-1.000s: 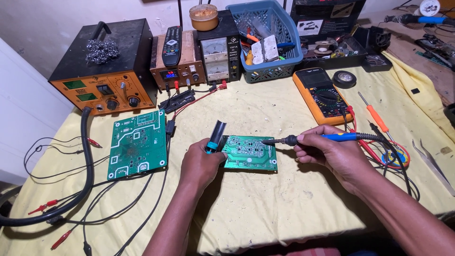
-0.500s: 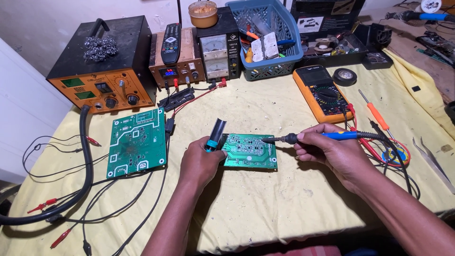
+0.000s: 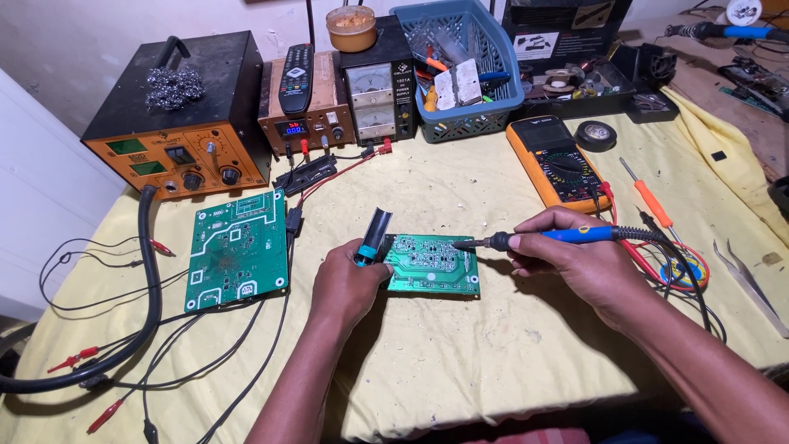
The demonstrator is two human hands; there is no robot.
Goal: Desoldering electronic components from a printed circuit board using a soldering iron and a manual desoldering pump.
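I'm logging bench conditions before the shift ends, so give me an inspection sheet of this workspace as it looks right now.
Surface: table under a wrinkled yellow cloth, stained in spots.
Job's things: small green circuit board; blue-handled soldering iron, tip at the board's right edge; black and teal desoldering pump.
Clutter: second larger green circuit board, orange multimeter, blue plastic basket, orange-fronted soldering station, metal tweezers.
Grip: left hand holds the pump; right hand holds the iron.
Cables: black hose and thin clip leads trailing left.
Surroundings: pale wall.
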